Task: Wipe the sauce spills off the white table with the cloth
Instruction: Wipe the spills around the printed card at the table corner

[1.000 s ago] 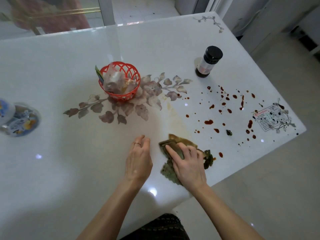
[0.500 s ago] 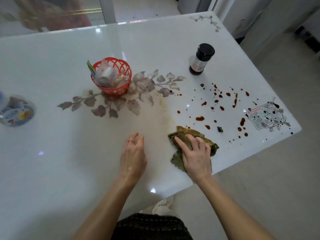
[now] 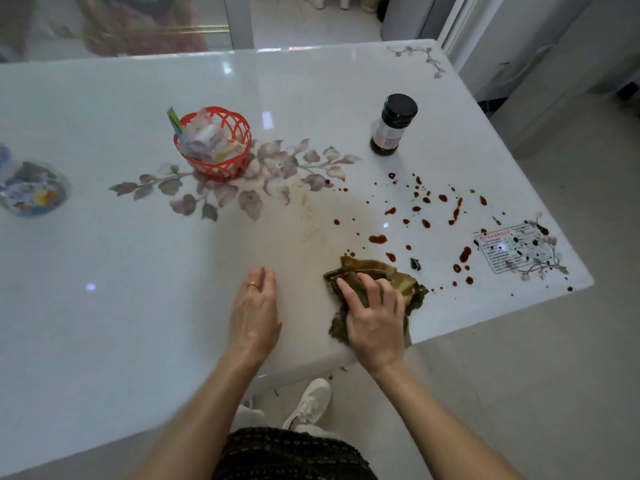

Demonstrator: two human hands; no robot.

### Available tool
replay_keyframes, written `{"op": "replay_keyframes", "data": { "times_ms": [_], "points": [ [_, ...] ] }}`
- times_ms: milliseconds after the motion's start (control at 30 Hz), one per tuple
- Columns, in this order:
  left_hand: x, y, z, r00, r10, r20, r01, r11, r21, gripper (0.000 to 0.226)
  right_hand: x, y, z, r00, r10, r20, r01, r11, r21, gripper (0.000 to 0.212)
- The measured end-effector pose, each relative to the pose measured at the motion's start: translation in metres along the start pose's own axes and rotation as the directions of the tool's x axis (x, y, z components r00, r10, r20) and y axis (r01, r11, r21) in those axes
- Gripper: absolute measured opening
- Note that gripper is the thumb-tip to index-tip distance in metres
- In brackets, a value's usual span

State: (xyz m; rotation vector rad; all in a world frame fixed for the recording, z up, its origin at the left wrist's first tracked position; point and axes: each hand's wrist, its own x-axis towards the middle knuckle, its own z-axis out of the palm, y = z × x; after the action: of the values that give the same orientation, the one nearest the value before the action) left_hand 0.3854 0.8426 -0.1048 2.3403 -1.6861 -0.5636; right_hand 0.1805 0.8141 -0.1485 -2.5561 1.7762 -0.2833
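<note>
A crumpled olive-green cloth (image 3: 398,275) lies near the front edge of the glossy white table (image 3: 138,271). My right hand (image 3: 375,317) lies on top of the cloth and presses it down with spread fingers. My left hand (image 3: 254,313), wearing a ring, rests flat on the bare table to the left of the cloth. Red-brown sauce spills (image 3: 377,239) are scattered as several drops and streaks beyond and to the right of the cloth. A faint yellowish smear (image 3: 308,230) marks the table left of the drops.
A dark sauce bottle (image 3: 393,124) stands behind the spills. A red basket (image 3: 239,161) of packets sits on the printed flower pattern. A label sticker (image 3: 509,245) is near the right corner, a glass dish (image 3: 31,190) at far left. The table's front edge runs just below my hands.
My right hand has slid the cloth a little to the right along the front edge, over the nearest drops. My left hand has stayed flat on the table.
</note>
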Motion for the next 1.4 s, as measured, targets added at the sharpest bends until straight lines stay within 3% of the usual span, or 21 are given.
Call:
{"op": "replay_keyframes", "data": {
  "times_ms": [100,167,233,333,433,500,667,800,867,1067,1300,1400],
  "points": [
    [-0.001,0.002,0.004,1.000,-0.003,-0.022,0.004,1.000,0.029,0.060,-0.019,-0.012,-0.001,0.989,-0.148,0.010,0.147,0.988,0.038,0.052],
    [-0.001,0.004,0.005,1.000,-0.003,-0.023,0.004,0.999,0.040,0.060,-0.020,0.013,-0.003,0.946,-0.325,0.012,0.324,0.945,0.052,0.050],
    [0.000,0.003,0.004,1.000,-0.001,-0.021,0.002,0.999,0.051,0.061,-0.013,0.040,-0.003,0.912,-0.410,0.026,0.409,0.912,0.025,0.048],
    [0.000,0.004,0.004,1.000,0.002,-0.008,-0.002,0.997,0.075,0.059,-0.006,0.047,-0.005,0.973,-0.224,0.050,0.223,0.974,0.032,0.048],
    [0.002,0.006,0.005,1.000,-0.004,-0.007,0.004,0.997,0.077,0.055,-0.013,0.007,-0.006,0.999,-0.022,0.034,0.021,0.999,0.035,0.053],
    [0.002,0.006,0.005,1.000,-0.001,-0.008,0.001,0.997,0.074,0.051,-0.019,-0.005,-0.005,0.997,-0.065,0.042,0.063,0.996,0.060,0.053],
    [0.002,0.005,0.001,1.000,0.009,0.028,-0.011,0.996,0.087,0.052,-0.003,0.048,-0.006,0.921,-0.382,0.074,0.378,0.924,0.066,0.048],
    [0.002,0.007,0.000,0.999,-0.012,0.045,0.008,0.996,0.093,0.058,0.001,0.029,-0.009,0.992,-0.110,0.066,0.103,0.990,0.093,0.049],
    [0.001,0.009,0.001,0.999,-0.019,0.051,0.014,0.995,0.102,0.058,-0.005,0.005,-0.009,0.997,-0.047,0.065,0.039,0.992,0.118,0.052],
    [0.005,0.010,0.001,0.996,-0.040,0.078,0.029,0.991,0.129,0.060,0.003,0.024,-0.005,0.945,-0.311,0.100,0.294,0.943,0.156,0.049],
    [0.006,0.011,0.004,0.996,-0.040,0.081,0.030,0.992,0.126,0.053,0.009,0.008,-0.007,0.989,-0.107,0.105,0.086,0.980,0.180,0.051],
    [0.006,0.012,0.004,0.997,-0.035,0.075,0.024,0.990,0.141,0.052,0.004,-0.006,-0.004,0.983,-0.150,0.110,0.131,0.978,0.161,0.055]
  ]
}}
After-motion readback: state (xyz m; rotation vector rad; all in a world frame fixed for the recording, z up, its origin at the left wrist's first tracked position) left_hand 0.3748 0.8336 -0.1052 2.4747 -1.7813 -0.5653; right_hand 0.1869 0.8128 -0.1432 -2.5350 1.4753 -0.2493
